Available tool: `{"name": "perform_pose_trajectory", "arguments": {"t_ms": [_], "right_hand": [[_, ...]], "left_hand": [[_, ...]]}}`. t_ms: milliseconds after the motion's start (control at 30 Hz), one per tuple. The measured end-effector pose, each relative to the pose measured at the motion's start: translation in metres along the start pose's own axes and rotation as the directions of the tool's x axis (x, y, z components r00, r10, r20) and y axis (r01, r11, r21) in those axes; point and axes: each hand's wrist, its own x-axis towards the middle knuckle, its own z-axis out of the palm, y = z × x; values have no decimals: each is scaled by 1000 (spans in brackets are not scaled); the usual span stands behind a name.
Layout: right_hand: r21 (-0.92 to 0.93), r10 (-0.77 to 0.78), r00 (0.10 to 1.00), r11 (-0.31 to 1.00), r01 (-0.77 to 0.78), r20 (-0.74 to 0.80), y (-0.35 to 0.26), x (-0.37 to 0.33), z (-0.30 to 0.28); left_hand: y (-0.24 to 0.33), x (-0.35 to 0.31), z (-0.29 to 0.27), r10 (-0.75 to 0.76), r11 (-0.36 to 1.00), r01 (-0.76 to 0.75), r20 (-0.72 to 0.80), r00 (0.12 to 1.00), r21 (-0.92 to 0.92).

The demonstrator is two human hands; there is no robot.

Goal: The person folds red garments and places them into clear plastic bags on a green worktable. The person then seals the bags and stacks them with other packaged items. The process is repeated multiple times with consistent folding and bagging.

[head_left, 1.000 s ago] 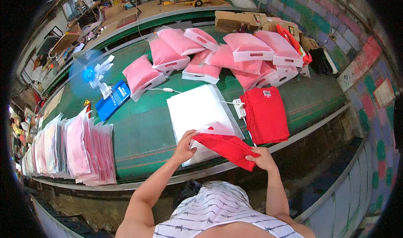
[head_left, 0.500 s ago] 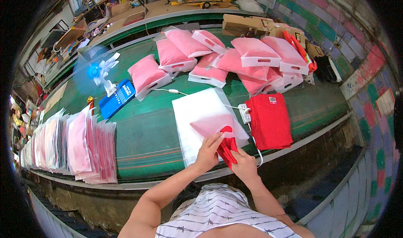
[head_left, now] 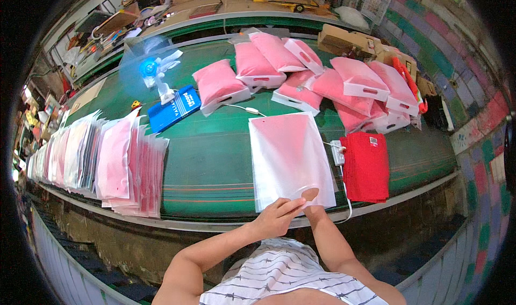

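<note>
A frosted white plastic bag [head_left: 271, 168] lies flat on the green table in front of me, its oval handle hole toward me. Red fabric inside shows through as a pink wedge [head_left: 294, 144], widening toward the far end. My left hand [head_left: 277, 217] has its fingers closed on the near edge beside the hole. My right hand [head_left: 310, 194] has gone in at the near end; skin shows in the hole, while its fingers are hidden under the plastic. Right of the bag lies a folded red knitted garment [head_left: 365, 168].
Filled pink-looking bags [head_left: 269, 63] are heaped at the back. A row of packed flat bags [head_left: 115, 170] stands at left, near a blue box [head_left: 174, 109] and yellow-handled scissors [head_left: 136, 104]. A white power strip [head_left: 337, 152] with its cord sits between bag and garment.
The red fabric, held bunched at the bag's mouth before, is now inside and spread toward the far end. My right hand has moved into the bag; my left has shifted to its near edge.
</note>
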Motion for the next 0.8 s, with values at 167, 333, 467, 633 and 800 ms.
{"name": "perform_pose_trajectory", "arguments": {"t_ms": [167,333,467,633,800], "right_hand": [[13,5,997,1000,-6,74,-23,14,10],[83,-58,988,994,70,-145,-57,-11,2],[201,-154,970,961,191,-186,-16,-14,60],[-97,-142,916,989,114,-374,-6,15,99],[-59,168,940,979,-194,-297,-17,27,119]], "left_hand": [[-13,-30,-26,-88,991,81,-56,995,-109],[-61,-81,-17,-715,699,700,-186,674,-148],[-105,-104,6,-971,152,897,106,214,-415],[-105,-94,21,-969,136,916,141,202,-378],[-108,-97,29,-973,91,916,163,166,-391]]}}
